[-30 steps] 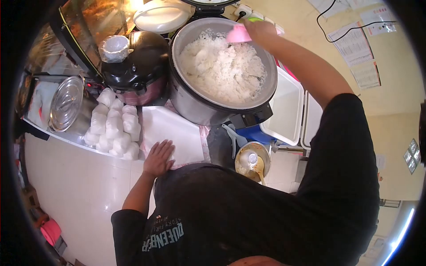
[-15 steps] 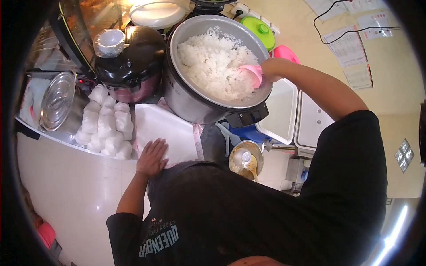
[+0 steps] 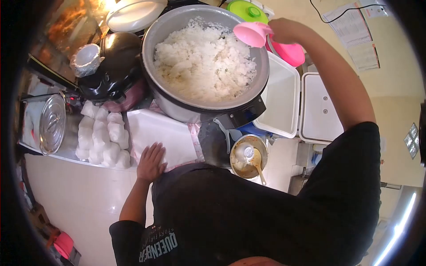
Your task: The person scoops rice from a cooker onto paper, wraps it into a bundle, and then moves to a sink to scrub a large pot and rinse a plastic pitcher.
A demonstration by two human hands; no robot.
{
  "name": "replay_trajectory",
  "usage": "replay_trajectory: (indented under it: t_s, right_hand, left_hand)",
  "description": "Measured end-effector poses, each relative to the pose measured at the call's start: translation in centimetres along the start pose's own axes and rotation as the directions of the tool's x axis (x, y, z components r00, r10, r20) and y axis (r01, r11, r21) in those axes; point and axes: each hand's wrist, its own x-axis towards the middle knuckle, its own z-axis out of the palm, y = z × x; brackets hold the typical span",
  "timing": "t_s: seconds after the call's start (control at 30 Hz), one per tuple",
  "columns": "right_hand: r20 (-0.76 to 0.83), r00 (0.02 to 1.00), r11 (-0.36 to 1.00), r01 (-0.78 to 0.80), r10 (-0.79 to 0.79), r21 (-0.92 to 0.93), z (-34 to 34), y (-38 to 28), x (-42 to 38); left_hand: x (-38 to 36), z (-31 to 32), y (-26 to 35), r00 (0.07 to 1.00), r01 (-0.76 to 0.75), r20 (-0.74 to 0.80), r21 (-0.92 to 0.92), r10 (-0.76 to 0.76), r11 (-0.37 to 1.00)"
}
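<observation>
I see the right hand (image 3: 285, 32) gripping a pink scoop (image 3: 252, 34) over the rim of the large pot (image 3: 155, 91) of white rice (image 3: 202, 62). The left hand (image 3: 151, 162), unclenched, rests flat on white paper (image 3: 162, 133), beside the wrapped bundles (image 3: 104, 137).

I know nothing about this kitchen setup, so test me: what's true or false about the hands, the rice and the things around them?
1. The right hand holds a pink scoop. True.
2. The pot holds rice. True.
3. The left hand is in the rice. False: it rests on white paper.
4. The green lid covers the pot. False: it lies beside it.
5. A spoon rests in the metal bowl. True.
</observation>
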Motion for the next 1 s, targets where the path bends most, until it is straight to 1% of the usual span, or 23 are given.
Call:
replay_trajectory:
  t_s: [0.07,0.17,0.2,0.23,0.27,0.3,0.33,0.37,0.47,0.5,0.57,0.67,0.77,0.87,0.97,1.0]
  right_hand:
    - [0.067,0.997,0.997,-0.052,0.049,0.048,-1.8,-0.2,-0.7]
    - [-0.173,0.980,0.970,0.130,-0.096,0.203,-2.7,-0.6,-2.1]
    - [-0.140,0.959,0.909,0.279,-0.246,0.311,-2.2,-1.7,-2.7]
    - [-0.125,0.911,0.812,0.408,-0.394,0.417,-1.5,-3.4,-3.7]
    - [-0.184,0.901,0.843,0.432,-0.392,0.320,0.8,-5.8,-4.3]
    - [-0.200,0.822,0.789,0.569,-0.534,0.232,2.6,-7.9,-4.9]
    - [-0.205,0.846,0.745,0.531,-0.492,0.403,5.0,-9.8,-5.6]
    - [-0.042,0.860,0.772,0.476,-0.508,0.421,5.1,-10.6,-6.6]
    - [-0.308,0.871,0.645,0.491,-0.383,0.586,5.8,-8.0,-5.7]
    - [-0.372,0.858,0.676,0.510,-0.354,0.532,5.9,-6.2,-3.8]
    - [-0.452,0.877,0.788,0.389,-0.160,0.476,6.4,-3.7,-0.3]
    - [-0.277,0.945,0.919,0.258,-0.174,0.299,5.4,-3.8,2.0]
    - [-0.372,0.892,0.928,0.334,-0.255,0.164,7.3,-4.9,3.4]
    - [-0.372,0.886,0.944,0.323,-0.275,0.071,7.7,-6.0,3.7]
    - [-0.356,0.870,0.933,0.360,-0.340,-0.013,7.7,-6.6,4.2]
    - [-0.359,0.867,0.930,0.367,-0.347,-0.014,8.0,-6.7,4.4]
  left_hand:
    - [-0.1,-0.1,0.1,0.999,0.015,0.028,-0.006,-0.015,1.000]
    - [0.1,0.1,0.0,0.999,0.029,0.038,-0.002,-0.029,1.000]
    - [0.2,0.2,0.0,0.998,0.036,0.053,-0.002,-0.036,0.999]
    - [0.2,0.4,-0.1,0.997,0.044,0.068,-0.001,-0.043,0.999]
    - [0.2,0.5,-0.1,0.995,0.050,0.086,-0.001,-0.050,0.999]
    - [0.0,0.5,-0.1,0.994,0.054,0.091,0.004,-0.054,0.999]
    - [0.0,0.6,0.0,0.994,0.055,0.091,0.010,-0.056,0.998]
    - [0.2,0.6,-0.2,0.994,0.056,0.093,0.017,-0.057,0.998]
    - [0.3,0.6,-0.2,0.990,0.063,0.128,0.017,-0.065,0.998]
    - [0.3,0.6,-0.2,0.992,0.051,0.117,0.021,-0.053,0.998]
    - [0.3,0.6,-0.4,0.995,0.036,0.096,0.014,-0.037,0.999]
    - [0.3,0.6,-0.3,0.995,0.030,0.094,0.015,-0.031,0.999]
    - [0.5,0.5,-0.4,0.994,0.027,0.104,0.038,-0.031,0.999]
    - [0.4,0.9,-0.5,0.995,0.017,0.095,0.051,-0.022,0.999]
    - [0.3,1.2,-0.7,0.996,0.011,0.083,0.057,-0.016,0.998]
    - [0.3,1.2,-0.7,0.997,0.011,0.082,0.059,-0.016,0.998]
